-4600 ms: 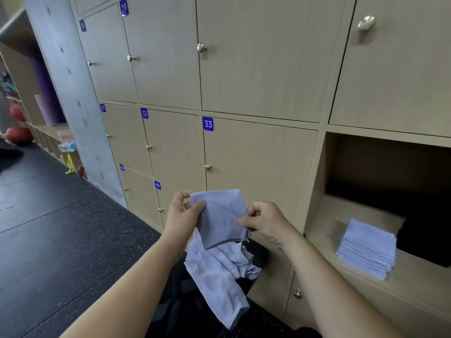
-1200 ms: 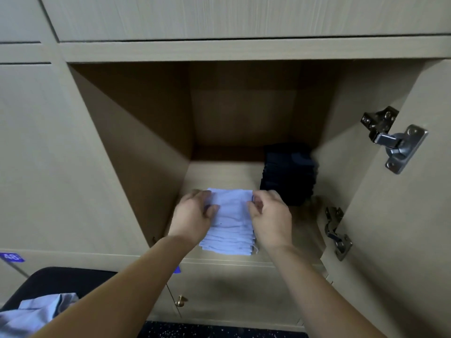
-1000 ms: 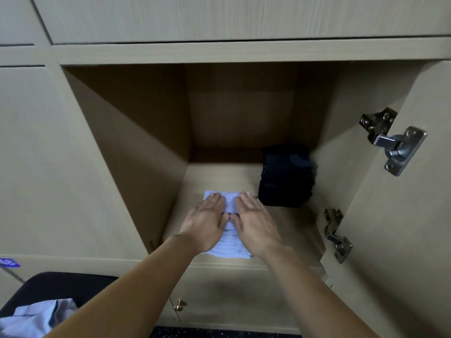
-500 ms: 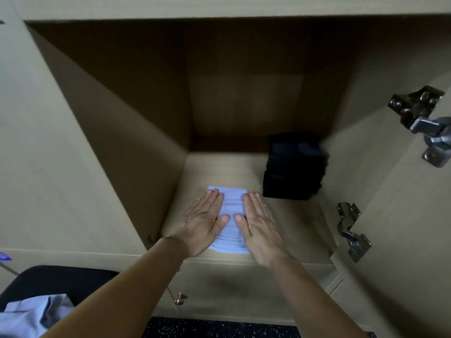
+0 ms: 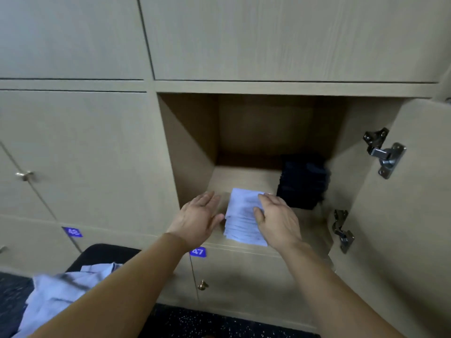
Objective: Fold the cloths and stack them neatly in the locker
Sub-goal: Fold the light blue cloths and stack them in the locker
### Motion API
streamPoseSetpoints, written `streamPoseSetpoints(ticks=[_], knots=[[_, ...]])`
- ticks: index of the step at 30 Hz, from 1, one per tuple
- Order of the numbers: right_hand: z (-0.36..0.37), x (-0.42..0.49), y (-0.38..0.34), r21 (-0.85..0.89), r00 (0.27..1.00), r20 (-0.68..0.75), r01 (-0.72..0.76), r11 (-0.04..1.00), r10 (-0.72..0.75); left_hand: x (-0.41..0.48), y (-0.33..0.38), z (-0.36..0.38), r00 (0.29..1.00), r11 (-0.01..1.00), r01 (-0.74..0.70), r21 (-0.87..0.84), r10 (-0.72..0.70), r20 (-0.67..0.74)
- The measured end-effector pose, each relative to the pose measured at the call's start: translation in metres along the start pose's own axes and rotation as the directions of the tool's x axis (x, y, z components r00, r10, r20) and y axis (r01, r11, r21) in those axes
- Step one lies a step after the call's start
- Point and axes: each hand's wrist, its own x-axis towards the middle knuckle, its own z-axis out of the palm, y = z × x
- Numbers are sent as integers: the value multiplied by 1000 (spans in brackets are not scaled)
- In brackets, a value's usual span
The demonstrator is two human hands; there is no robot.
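pale wood fronts surround one open locker [image 5: 190,147]. at its front lip sits the stack of folded pale cloths [image 5: 240,215], under the right hand [image 5: 278,222], whose straight fingers lie flat on its right half. just left, the left hand [image 5: 197,219] spreads flat over bare shelf, holding nothing. a dark stack [image 5: 302,184] stands beyond the right fingertips; the door [image 5: 415,228] hangs open further right. unfolded cloths [image 5: 58,293] lie below the left forearm.

A locker room: a wall of wooden locker doors [image 5: 73,147] with blue number tags [image 5: 197,252].
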Motion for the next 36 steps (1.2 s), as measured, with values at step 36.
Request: streamPoseSetpoints(ticks=[36], knots=[[150, -156, -268, 93, 798, 348, 493, 865, -493, -359, -197, 16, 757, 761, 648, 40, -649, 72]])
